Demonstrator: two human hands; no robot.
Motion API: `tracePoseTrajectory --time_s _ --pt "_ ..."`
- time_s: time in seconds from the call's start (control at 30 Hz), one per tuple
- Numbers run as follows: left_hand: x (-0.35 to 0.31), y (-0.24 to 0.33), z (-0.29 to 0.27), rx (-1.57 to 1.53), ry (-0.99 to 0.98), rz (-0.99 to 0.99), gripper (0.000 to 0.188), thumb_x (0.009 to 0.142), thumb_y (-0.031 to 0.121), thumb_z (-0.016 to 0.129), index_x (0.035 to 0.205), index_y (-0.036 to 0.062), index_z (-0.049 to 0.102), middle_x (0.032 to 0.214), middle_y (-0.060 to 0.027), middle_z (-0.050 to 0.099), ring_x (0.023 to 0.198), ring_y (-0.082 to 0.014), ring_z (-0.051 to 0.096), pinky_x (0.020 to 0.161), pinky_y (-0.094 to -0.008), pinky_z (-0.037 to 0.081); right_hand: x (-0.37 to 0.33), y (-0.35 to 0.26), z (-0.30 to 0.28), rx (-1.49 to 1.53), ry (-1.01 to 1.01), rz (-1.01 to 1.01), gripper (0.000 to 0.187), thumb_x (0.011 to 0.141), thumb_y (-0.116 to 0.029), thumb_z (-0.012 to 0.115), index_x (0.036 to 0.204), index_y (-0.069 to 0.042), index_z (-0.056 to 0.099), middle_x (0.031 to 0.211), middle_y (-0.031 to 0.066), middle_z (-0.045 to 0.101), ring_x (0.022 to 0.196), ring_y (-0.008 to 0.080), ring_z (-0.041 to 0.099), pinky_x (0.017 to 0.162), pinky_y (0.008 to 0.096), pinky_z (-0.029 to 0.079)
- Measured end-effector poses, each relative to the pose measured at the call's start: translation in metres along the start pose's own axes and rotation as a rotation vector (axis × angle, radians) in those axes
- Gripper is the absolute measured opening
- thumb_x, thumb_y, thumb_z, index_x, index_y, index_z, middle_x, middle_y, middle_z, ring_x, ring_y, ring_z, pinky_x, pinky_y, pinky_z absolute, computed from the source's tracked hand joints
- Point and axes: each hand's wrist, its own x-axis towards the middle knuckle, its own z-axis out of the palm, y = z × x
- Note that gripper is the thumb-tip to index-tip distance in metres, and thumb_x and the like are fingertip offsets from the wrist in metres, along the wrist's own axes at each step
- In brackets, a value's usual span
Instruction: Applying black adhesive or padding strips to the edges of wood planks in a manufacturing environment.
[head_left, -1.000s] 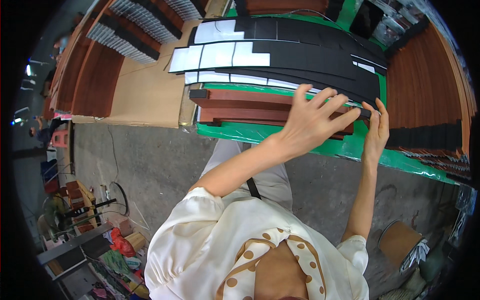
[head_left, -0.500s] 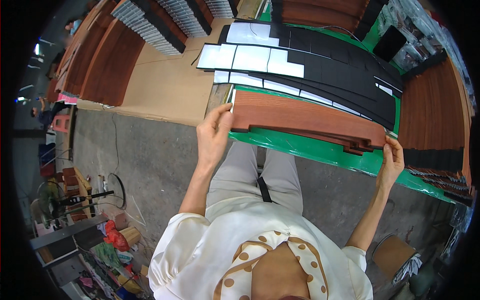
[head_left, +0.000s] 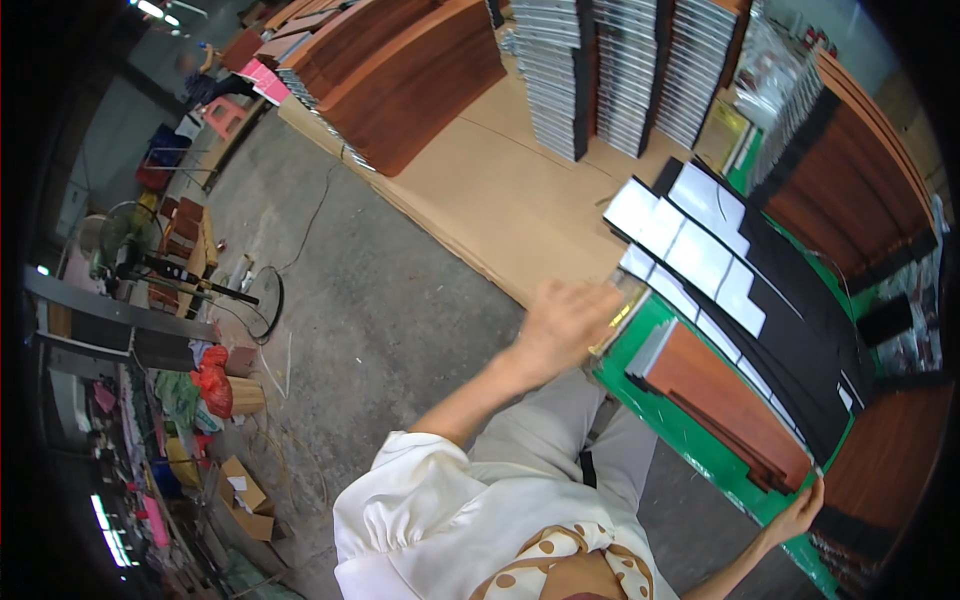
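Note:
A short stack of reddish-brown, wood-grained curved panels (head_left: 715,385) lies on a green-covered work surface (head_left: 625,372), its left ends showing grey. My right hand (head_left: 800,512) is closed at the right end of the panels, fingers and thumb against the edge. Past their left end, my left hand (head_left: 568,325) is raised and apart from them, near the corner of the table. Motion smears its curled fingers, so I cannot see whether anything is in them. Behind the panels lie overlapping black strips (head_left: 800,330) with white rectangular sheets (head_left: 690,240) on their left parts.
Brown cardboard (head_left: 490,190) covers the table at left. Tall stacks of panels with silvery edges (head_left: 545,80) stand behind it, and brown panels (head_left: 410,90) are piled at far left. More brown panels (head_left: 890,450) are stacked at right. A black fan (head_left: 190,280) stands on the floor.
The view has swung left. My left hand has let go of the panel's left end and moved left. The panel now lies lower on the green surface, with my right hand still at its right end.

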Motion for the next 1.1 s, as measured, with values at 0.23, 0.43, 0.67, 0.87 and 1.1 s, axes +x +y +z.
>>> tracePoseTrajectory --time_s 0.23,0.43,0.67,0.87,1.1 --pt "0.064 -0.192 -0.140 0.786 0.276 -0.190 0.042 0.074 0.014 0.066 0.114 0.0101 0.054 0.115 -0.0086 0.055 0.107 -0.0255 0.051 0.084 -0.0441 0.036 0.016 -0.048 0.036 0.168 0.087 -0.119 0.022 0.094 -0.003 0.046 0.111 0.004 0.058 0.110 0.0076 0.060 0.103 0.0148 0.054 0.094 0.0275 0.040" --pt "0.141 -0.280 -0.208 1.072 0.249 -0.488 0.045 0.084 0.031 0.060 0.122 0.0104 0.050 0.119 -0.0191 0.054 0.109 -0.0346 0.052 0.081 -0.0520 0.043 0.017 -0.082 0.069 0.160 -0.013 -0.366 0.020 0.092 0.006 0.045 0.106 0.005 0.059 0.105 0.0082 0.060 0.102 0.0165 0.054 0.095 0.0283 0.041" --pt "0.161 -0.312 -0.237 0.880 0.064 -0.716 0.046 0.085 0.037 0.057 0.122 0.0093 0.050 0.111 -0.0218 0.057 0.107 -0.0362 0.054 0.084 -0.0524 0.043 -0.004 -0.173 0.088 0.083 0.046 -0.500 0.015 0.081 0.007 0.055 0.086 0.000 0.068 0.083 0.0093 0.069 0.069 0.0176 0.063 0.065 0.0282 0.048" --pt "0.142 -0.269 -0.233 1.006 0.376 -0.385 0.043 0.079 0.029 0.066 0.114 0.0071 0.055 0.099 -0.0176 0.058 0.094 -0.0323 0.053 0.078 -0.0478 0.041 -0.006 -0.130 0.088 0.189 -0.188 -0.296 0.016 0.088 0.009 0.046 0.094 0.004 0.060 0.099 0.0095 0.061 0.096 0.0176 0.056 0.091 0.0301 0.043" --pt "0.013 -0.178 -0.181 0.241 0.439 -0.480 0.042 0.089 0.026 0.056 0.124 0.0022 0.051 0.112 -0.0152 0.057 0.106 -0.0299 0.053 0.090 -0.0382 0.041 -0.023 -0.148 0.099 0.295 -0.233 -0.350 0.014 0.086 0.012 0.047 0.085 0.005 0.058 0.091 0.0092 0.059 0.090 0.0171 0.056 0.083 0.0277 0.045"
